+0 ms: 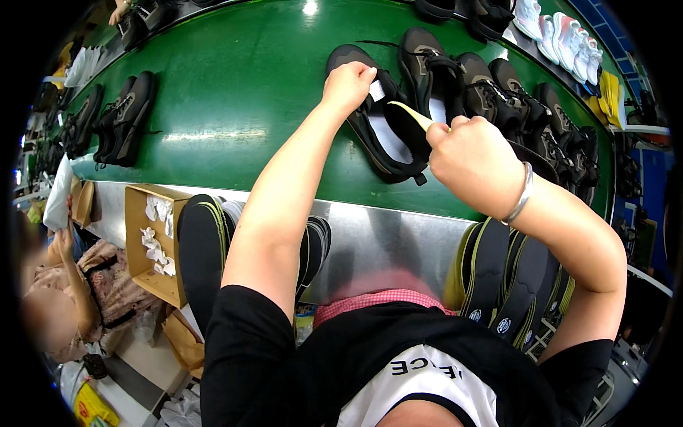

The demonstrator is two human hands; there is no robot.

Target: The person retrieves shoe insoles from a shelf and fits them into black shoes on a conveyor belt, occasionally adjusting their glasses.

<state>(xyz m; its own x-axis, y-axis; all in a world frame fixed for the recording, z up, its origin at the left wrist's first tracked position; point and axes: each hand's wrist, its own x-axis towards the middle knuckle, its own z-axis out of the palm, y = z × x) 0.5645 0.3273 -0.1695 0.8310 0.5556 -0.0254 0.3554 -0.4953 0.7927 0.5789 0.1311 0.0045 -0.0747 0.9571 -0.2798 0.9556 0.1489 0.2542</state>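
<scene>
Fingers of right hand point(475, 158) grip insole point(411, 115); left hand point(348, 84) pinches shoe point(377, 124).

Two hands point(347, 84), one cardboard box point(135, 242), one bracelet point(521, 196) (silver)

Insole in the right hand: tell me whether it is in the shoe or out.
Partly in: the insole's yellow end sticks out of the shoe under the right hand.

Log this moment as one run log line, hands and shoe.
left hand: holds black shoe at tongue | right hand: grips yellow-edged insole, tip in shoe opening | surface: green belt | nearby: row of dark shoes
</scene>
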